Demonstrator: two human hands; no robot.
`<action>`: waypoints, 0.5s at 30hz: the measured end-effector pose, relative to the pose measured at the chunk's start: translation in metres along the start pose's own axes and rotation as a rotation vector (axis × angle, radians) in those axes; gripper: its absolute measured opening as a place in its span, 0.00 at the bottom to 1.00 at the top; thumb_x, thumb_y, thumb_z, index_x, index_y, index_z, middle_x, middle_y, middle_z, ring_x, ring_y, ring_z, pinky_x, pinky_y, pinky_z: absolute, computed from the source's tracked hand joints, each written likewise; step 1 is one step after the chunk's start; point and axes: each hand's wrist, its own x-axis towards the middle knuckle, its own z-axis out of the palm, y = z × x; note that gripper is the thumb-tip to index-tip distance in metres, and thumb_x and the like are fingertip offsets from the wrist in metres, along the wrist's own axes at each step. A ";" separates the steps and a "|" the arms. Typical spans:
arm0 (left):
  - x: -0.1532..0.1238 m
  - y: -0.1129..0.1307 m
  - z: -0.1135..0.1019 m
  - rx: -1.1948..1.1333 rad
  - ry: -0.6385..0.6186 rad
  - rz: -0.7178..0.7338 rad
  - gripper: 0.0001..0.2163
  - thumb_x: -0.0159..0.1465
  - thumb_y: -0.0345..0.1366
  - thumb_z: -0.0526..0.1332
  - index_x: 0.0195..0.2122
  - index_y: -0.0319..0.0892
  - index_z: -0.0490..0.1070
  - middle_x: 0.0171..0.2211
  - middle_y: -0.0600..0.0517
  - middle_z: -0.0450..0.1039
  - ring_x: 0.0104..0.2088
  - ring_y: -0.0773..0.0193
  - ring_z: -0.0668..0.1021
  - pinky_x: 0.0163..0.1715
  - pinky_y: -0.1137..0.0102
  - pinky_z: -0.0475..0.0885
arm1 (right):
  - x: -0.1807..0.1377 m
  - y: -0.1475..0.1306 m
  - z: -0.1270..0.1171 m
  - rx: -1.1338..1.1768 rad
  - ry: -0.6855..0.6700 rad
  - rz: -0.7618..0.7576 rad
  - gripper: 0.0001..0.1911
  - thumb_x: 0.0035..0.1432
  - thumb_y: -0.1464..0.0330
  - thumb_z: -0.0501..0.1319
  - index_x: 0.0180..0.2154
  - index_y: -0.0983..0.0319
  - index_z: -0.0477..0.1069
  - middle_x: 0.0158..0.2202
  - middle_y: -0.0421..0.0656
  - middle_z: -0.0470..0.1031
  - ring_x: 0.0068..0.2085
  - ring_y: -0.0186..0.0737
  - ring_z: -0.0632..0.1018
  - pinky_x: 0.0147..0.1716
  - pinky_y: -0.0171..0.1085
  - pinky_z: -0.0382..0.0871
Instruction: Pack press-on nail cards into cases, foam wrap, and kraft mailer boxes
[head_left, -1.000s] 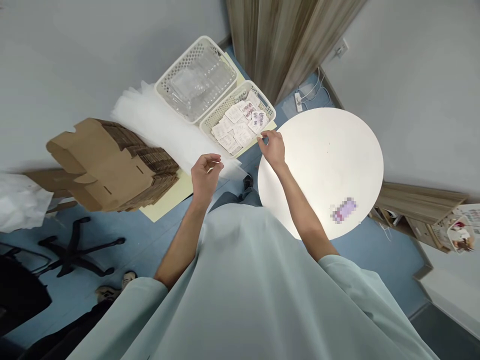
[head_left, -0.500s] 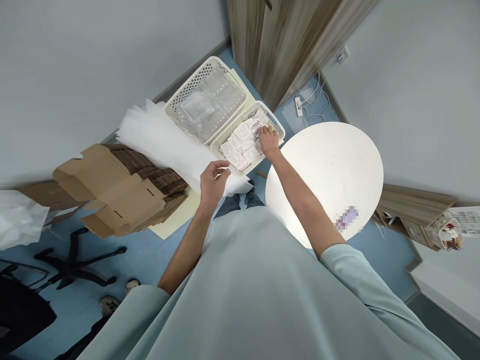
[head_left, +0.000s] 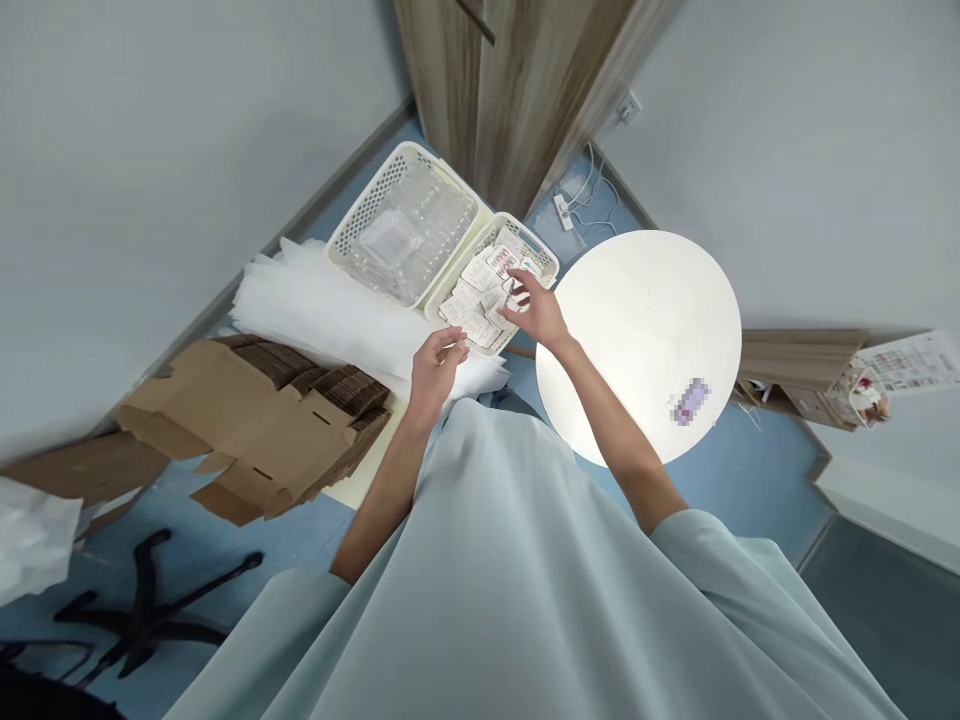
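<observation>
Now, R hand (head_left: 541, 314) half-open over cards (head_left: 469, 312) in wht bskt (head_left: 455, 270), contact unclear.

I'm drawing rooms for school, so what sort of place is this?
Maybe a packing room: there are stacked flat cardboard boxes, a basket of clear plastic packs, and a smaller basket of what look like cards.

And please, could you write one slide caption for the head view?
Right hand over a basket of printed cards, left hand near its edge, round white table alongside.
</observation>
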 end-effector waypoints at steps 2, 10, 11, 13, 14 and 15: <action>0.001 0.002 0.010 -0.028 -0.104 -0.017 0.23 0.65 0.53 0.73 0.55 0.45 0.80 0.59 0.42 0.84 0.51 0.53 0.87 0.60 0.53 0.82 | -0.043 -0.017 -0.009 0.208 0.085 -0.009 0.40 0.65 0.52 0.72 0.74 0.52 0.68 0.74 0.49 0.75 0.60 0.54 0.83 0.59 0.53 0.85; -0.022 0.019 0.064 0.049 -0.539 0.002 0.28 0.66 0.58 0.74 0.60 0.45 0.81 0.52 0.44 0.87 0.49 0.51 0.88 0.54 0.54 0.85 | -0.181 -0.065 -0.035 0.650 0.310 0.100 0.46 0.56 0.46 0.82 0.69 0.50 0.71 0.78 0.50 0.71 0.67 0.55 0.81 0.62 0.50 0.85; -0.027 0.020 0.071 0.065 -0.576 0.010 0.27 0.66 0.57 0.75 0.59 0.45 0.81 0.49 0.45 0.87 0.47 0.52 0.87 0.53 0.55 0.85 | -0.194 -0.067 -0.038 0.656 0.348 0.126 0.45 0.56 0.47 0.82 0.68 0.49 0.72 0.78 0.50 0.71 0.67 0.55 0.81 0.62 0.50 0.85; -0.037 0.020 0.086 0.100 -0.631 0.020 0.26 0.66 0.54 0.75 0.59 0.45 0.81 0.44 0.47 0.86 0.43 0.55 0.87 0.50 0.57 0.84 | -0.219 -0.067 -0.042 0.638 0.426 0.185 0.42 0.56 0.48 0.82 0.67 0.48 0.73 0.77 0.48 0.72 0.68 0.56 0.81 0.63 0.51 0.84; -0.042 0.019 0.094 0.121 -0.657 0.024 0.25 0.66 0.54 0.75 0.59 0.46 0.81 0.42 0.48 0.85 0.41 0.56 0.86 0.49 0.58 0.84 | -0.231 -0.065 -0.044 0.618 0.462 0.215 0.41 0.57 0.48 0.81 0.66 0.47 0.73 0.77 0.48 0.72 0.69 0.56 0.80 0.64 0.52 0.84; -0.047 0.018 0.102 0.146 -0.684 0.027 0.24 0.66 0.53 0.75 0.58 0.46 0.81 0.41 0.49 0.84 0.40 0.57 0.86 0.49 0.58 0.84 | -0.244 -0.062 -0.046 0.599 0.497 0.244 0.40 0.57 0.49 0.81 0.66 0.47 0.74 0.76 0.47 0.73 0.69 0.57 0.80 0.64 0.53 0.83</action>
